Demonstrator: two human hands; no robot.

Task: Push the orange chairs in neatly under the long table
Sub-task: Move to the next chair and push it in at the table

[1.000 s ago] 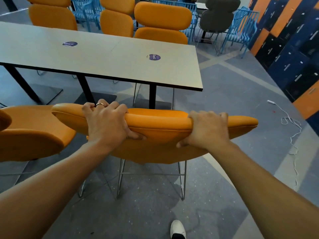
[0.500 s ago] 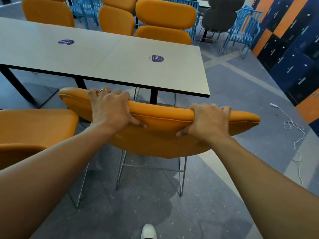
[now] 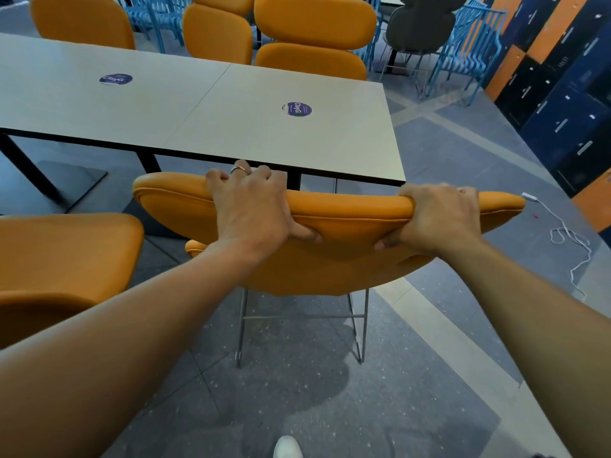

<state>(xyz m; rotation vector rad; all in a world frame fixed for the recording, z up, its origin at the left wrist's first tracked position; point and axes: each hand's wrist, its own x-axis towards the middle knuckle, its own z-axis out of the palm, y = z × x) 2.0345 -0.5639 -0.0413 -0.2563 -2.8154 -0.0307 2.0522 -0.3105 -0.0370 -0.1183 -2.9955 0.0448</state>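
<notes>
Orange upholstery marks the chair (image 3: 330,209) you are handling: the end seat on the near side of the long desk (image 3: 231,127). Your left hand (image 3: 251,206) and right hand (image 3: 439,219) each clamp the top edge of its backrest, with fingers curled over the front and thumbs pressed into the rear face. The backrest sits just short of the near desk edge. The seat is hidden behind it, so you cannot tell how far under it has gone.

Judged from this, the push-in stroke on this chair is under way and not complete. For the next move:

1. Push straight forward with equal pressure from both hands.
2. Keep the backrest parallel to the desk edge.
3. Watch the black desk leg (image 3: 294,181) directly ahead; the wire chair legs (image 3: 241,325) may catch it.
4. Match the line of the neighbouring chair (image 3: 66,252) on your left.

The desk top is pale grey, in two joined panels, each with a round purple sticker (image 3: 297,109). Three more orange chairs (image 3: 314,24) stand along the far side. The floor (image 3: 297,398) is speckled grey with paler bands. A loose white cable (image 3: 568,236) lies to your right, near the blue and orange lockers (image 3: 568,94).
</notes>
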